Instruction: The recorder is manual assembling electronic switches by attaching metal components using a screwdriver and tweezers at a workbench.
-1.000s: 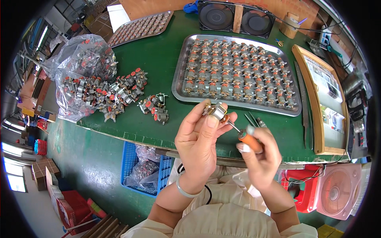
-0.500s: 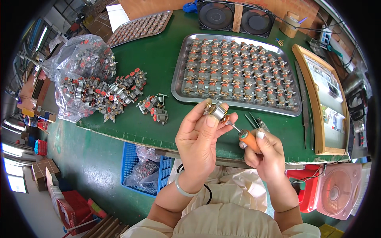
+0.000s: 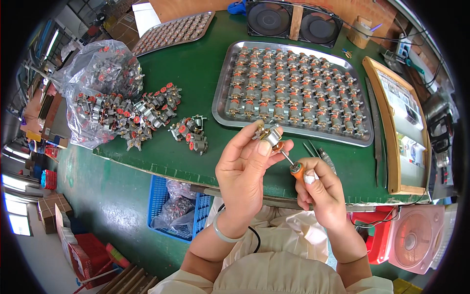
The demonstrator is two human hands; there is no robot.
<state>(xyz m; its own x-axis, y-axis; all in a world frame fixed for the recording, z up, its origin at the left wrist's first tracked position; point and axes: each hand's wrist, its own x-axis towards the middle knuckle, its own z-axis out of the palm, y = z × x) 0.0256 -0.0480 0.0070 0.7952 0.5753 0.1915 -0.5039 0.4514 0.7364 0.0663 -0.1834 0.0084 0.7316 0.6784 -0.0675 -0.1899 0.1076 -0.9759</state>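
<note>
Just in front of the tray's near edge, my left hand [image 3: 247,171] pinches a small silver motor-like part [image 3: 270,135] with an orange-brown disc at its lower end. My right hand [image 3: 323,193] is wrapped round the orange handle of a screwdriver [image 3: 297,170]. Its shaft slants up and left to the part's disc end; I cannot tell exactly where the tip touches. Behind my hands, a metal tray [image 3: 220,105] carries rows of similar parts. More of them lie in a small heap [image 3: 191,134] and a larger pile [image 3: 147,112] to the left.
A clear plastic bag [image 3: 81,73] of parts stands at the left, with a second filled tray [image 3: 171,33] behind. Tweezers and a dark-handled tool [image 3: 325,159] lie beside my right hand. A wooden frame [image 3: 391,147] stands at the right; two black fans [image 3: 268,19] are at the back.
My right hand has turned and re-gripped the screwdriver handle, its fingers now higher and the handle more upright. My left hand with the part has barely moved.
</note>
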